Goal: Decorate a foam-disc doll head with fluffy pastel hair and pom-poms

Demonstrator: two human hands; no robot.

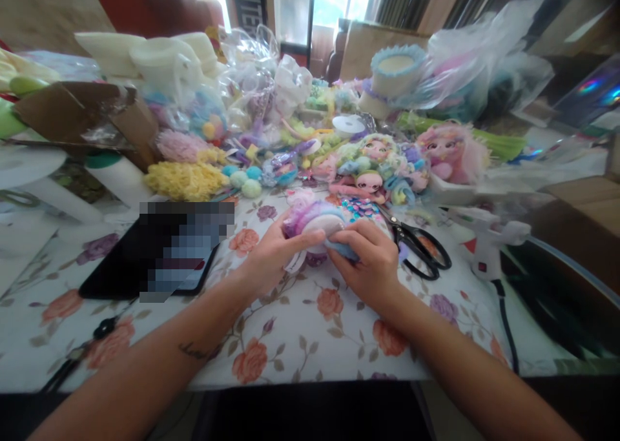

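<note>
At the middle of the table, my left hand [271,257] is closed around a round pastel piece [323,224] with a fluffy purple-to-blue rim and a whitish middle; its exact kind is unclear. The left thumb lies across its face. My right hand [371,257] pinches the light-blue part at its right side, fingers curled in. A small white tag or strip [294,262] hangs below the left fingers. Just behind the hands lies a patch of shiny blue and pink sequins [361,210]. Black-handled scissors [421,244] rest right of my right hand.
A tablet [116,260] lies at left, partly pixelated. At right stand a white glue gun [487,244] with its cord and a cardboard box [581,205]. Doll heads [442,147], yellow trim [186,179], pom-poms [250,188] and plastic bags crowd the back.
</note>
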